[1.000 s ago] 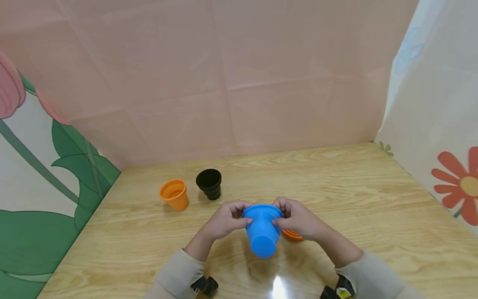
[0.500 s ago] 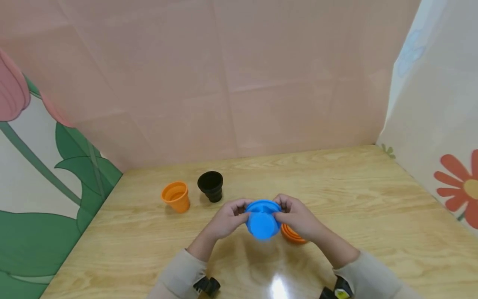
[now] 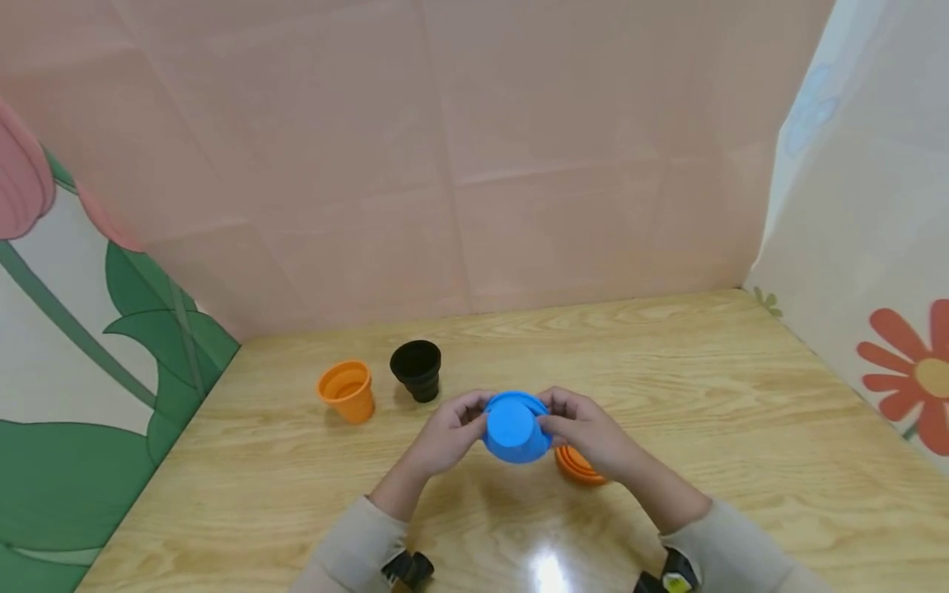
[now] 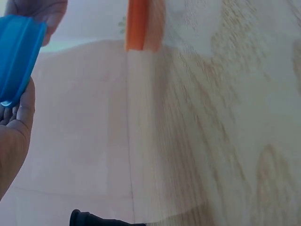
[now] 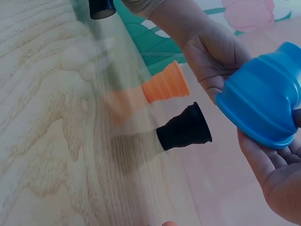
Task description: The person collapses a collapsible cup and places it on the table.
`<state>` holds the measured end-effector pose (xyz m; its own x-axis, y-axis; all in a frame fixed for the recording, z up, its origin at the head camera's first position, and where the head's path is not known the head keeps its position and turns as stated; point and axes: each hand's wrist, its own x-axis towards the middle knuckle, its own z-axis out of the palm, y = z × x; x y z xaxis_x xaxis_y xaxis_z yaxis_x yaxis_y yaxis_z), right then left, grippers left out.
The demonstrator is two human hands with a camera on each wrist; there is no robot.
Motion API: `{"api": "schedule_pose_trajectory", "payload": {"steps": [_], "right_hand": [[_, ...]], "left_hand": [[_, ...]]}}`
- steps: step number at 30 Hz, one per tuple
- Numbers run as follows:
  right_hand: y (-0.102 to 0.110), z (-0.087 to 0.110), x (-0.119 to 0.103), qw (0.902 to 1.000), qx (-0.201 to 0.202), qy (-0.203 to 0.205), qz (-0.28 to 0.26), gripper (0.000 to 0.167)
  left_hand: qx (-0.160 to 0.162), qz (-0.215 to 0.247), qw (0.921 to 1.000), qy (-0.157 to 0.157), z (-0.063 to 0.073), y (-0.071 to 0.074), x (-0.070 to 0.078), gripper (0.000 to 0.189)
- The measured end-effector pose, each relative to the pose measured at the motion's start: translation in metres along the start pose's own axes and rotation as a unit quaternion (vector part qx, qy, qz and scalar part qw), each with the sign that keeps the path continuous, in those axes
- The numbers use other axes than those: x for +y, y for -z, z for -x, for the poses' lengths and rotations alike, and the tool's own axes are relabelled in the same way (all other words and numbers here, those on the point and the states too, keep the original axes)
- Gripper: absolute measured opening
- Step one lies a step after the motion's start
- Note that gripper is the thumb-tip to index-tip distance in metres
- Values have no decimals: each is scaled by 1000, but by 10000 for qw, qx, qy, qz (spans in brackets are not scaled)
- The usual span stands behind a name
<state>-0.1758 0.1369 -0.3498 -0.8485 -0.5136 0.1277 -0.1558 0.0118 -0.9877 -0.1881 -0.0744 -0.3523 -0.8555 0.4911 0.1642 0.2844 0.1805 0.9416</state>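
Note:
A blue collapsible cup (image 3: pixel 515 445) is held above the table, its round base turned up toward the head camera and its rim facing away. My left hand (image 3: pixel 448 436) pinches the rim on one side, thumb on the near face and fingers behind. On the other side my right hand (image 3: pixel 589 432) grips it the same way. In the right wrist view, the stepped wall of the blue cup (image 5: pixel 258 96) looks bent beside the right thumb. Below the right hand an orange collapsed cup (image 3: pixel 577 467) lies flat on the table, partly covered by that hand.
An orange cup (image 3: pixel 348 394) and a black cup (image 3: pixel 417 371) stand upright at the back left of the wooden table (image 3: pixel 667 379). Behind rises a pinkish sheet (image 3: pixel 474 165), with flower-printed panels at both sides.
Both hands have kept their grip while the blue cup tipped, its base swinging up from hanging low to facing the head camera. The cups on the table have stayed put.

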Motion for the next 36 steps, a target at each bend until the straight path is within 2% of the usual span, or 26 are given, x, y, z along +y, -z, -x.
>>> {"api": "schedule_pose_trajectory", "payload": {"steps": [5, 9, 14, 20, 23, 27, 32, 36], "right_hand": [[5, -1, 2, 9947, -618, 14, -816, 25], [6, -2, 3, 9921, -823, 99, -938, 30], [6, -3, 2, 9946, -605, 104, -832, 32], [4, -5, 3, 9989, 98, -137, -446, 37], [1, -6, 2, 9988, 401, -205, -206, 37], [-7, -6, 1, 9960, 833, -266, 183, 34], [-16, -10, 0, 9883, 1378, -417, 497, 29], [-17, -13, -2, 9843, 1540, -479, 713, 29]], "left_hand": [[60, 475, 9988, -14, -1, 1, -8, 30], [1, 856, 9962, 140, -1, 4, -11, 32], [-119, 1370, 9896, 416, 0, 5, -12, 35], [-525, 2021, 9779, 139, 2, 6, -11, 43], [-538, 1942, 9791, 276, 1, 6, -11, 45], [-238, 1561, 9862, 492, -1, 5, -14, 41], [121, 1097, 9935, 267, -3, 2, -15, 35], [308, 965, 9947, 163, -3, 1, -8, 32]]}}
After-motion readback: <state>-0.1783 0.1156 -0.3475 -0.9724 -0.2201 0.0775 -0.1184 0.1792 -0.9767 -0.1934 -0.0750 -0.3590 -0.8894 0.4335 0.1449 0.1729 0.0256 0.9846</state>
